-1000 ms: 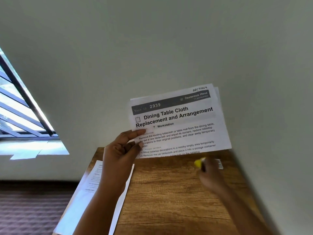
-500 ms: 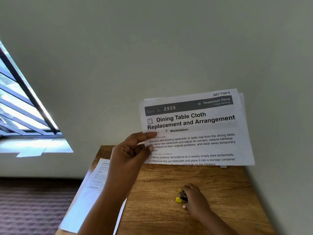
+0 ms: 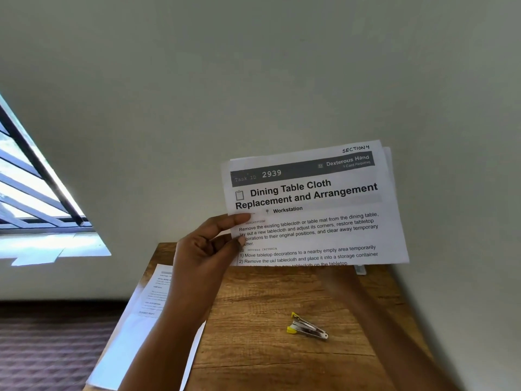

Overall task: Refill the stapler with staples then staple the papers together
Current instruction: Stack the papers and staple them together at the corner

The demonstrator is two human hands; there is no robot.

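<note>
One stapler [image 3: 308, 327], two paper stacks [image 3: 313, 210].

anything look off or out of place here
The held papers are unevenly stacked: a back sheet sticks out past the top right corner. Another sheet overhangs the table's left edge. The stapler lies on its side.

Right arm [image 3: 366, 306] blurred; its hand hidden behind papers [image 3: 310, 210].

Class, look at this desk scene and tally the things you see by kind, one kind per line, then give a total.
Paper sets: 2, the held papers and the sheets on the table
Staplers: 1, the yellow stapler
Hands clearly visible: 1, the left hand
Tables: 1, the wooden table
Total: 5
</note>
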